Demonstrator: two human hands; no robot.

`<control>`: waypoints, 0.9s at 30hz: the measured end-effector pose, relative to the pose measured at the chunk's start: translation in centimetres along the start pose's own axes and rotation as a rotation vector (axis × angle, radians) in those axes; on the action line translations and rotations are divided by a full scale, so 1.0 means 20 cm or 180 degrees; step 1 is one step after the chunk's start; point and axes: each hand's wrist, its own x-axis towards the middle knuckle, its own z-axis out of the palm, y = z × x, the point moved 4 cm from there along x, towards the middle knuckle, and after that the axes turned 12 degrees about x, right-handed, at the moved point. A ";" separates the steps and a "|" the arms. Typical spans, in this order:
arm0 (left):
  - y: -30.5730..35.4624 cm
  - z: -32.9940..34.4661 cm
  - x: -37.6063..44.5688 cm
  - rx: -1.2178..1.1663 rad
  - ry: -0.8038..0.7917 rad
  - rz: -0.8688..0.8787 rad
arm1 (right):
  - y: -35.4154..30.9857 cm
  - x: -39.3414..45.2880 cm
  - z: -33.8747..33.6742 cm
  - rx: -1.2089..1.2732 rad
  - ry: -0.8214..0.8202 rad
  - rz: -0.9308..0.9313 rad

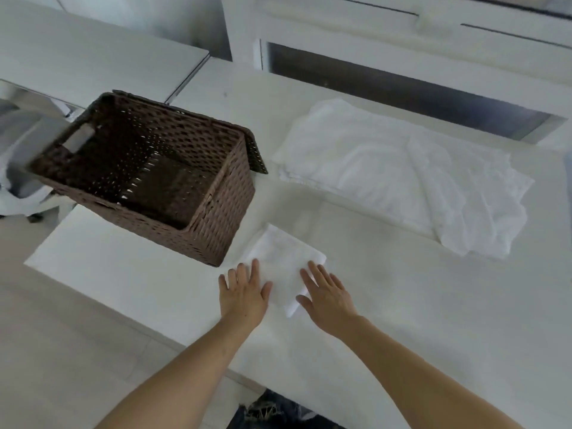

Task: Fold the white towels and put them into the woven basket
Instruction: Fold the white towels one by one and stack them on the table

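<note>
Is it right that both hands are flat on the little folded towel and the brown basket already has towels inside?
Not quite. The head view shows the brown basket with no towels inside. The rest holds: the left hand and right hand lie flat on the little folded towel.

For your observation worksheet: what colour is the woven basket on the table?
Dark brown, woven basket; it shows clearly in the head view, the only one.

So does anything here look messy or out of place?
Only the pile of unfolded towels, lying rumpled on the table. The woven basket looks empty, and both hands rest flat on a folded towel.
</note>
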 end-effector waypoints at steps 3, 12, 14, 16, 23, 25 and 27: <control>-0.07 0.01 0.02 -0.0112 -0.0012 -0.0140 | -0.05 0.13 0.00 0.0074 -0.0003 -0.0107; -0.10 0.02 0.03 -0.0104 -0.0202 -0.0249 | -0.03 0.24 -0.04 0.0165 -0.0263 -0.0302; -0.07 -0.02 0.01 -0.0071 -0.0232 -0.0174 | -0.02 0.22 -0.10 0.0361 -0.0194 -0.0339; -0.02 -0.08 -0.01 -0.0080 -0.0161 -0.0016 | 0.01 0.18 -0.19 0.0523 0.0089 -0.0258; 0.33 -0.34 0.12 -0.0190 0.0159 0.0739 | 0.28 -0.01 -0.44 0.1027 0.1086 0.0348; 0.46 -0.42 0.19 -0.0188 0.0253 0.1007 | 0.40 -0.07 -0.50 0.1109 0.1345 0.0544; 0.58 -0.50 0.26 -0.0154 0.0365 0.1254 | 0.52 -0.11 -0.57 0.1146 0.1563 0.0784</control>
